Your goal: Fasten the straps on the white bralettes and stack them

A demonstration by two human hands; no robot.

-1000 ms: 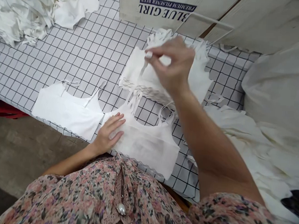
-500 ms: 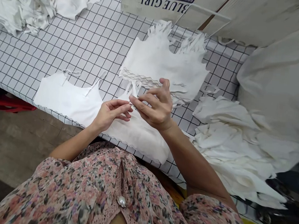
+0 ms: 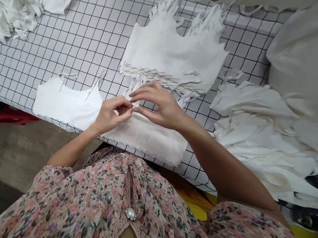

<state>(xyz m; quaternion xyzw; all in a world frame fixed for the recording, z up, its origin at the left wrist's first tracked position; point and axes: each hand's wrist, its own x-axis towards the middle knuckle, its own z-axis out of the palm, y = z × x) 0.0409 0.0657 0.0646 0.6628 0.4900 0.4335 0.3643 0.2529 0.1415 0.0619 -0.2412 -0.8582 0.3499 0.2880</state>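
Camisole [image 3: 144, 139] lies flat on the checked tabletop [image 3: 80, 44] beneath the hands, its straps [image 3: 134, 87] rising just beyond them. Left hand [image 3: 113, 115] and right hand [image 3: 159, 106] are together, touching at the tips over the strap ends; any grip cannot be confirmed. Risk: uneven tension could let the thin straps slip or snag on the stacked camisoles [image 3: 173, 55] just beyond the hands.

The left hand [image 3: 113, 113] and right hand [image 3: 159, 106] meet at the middle — fingers curled, fingertips [image 3: 132, 94] pinched close together — with both forearms [image 3: 220, 165] angled inward.
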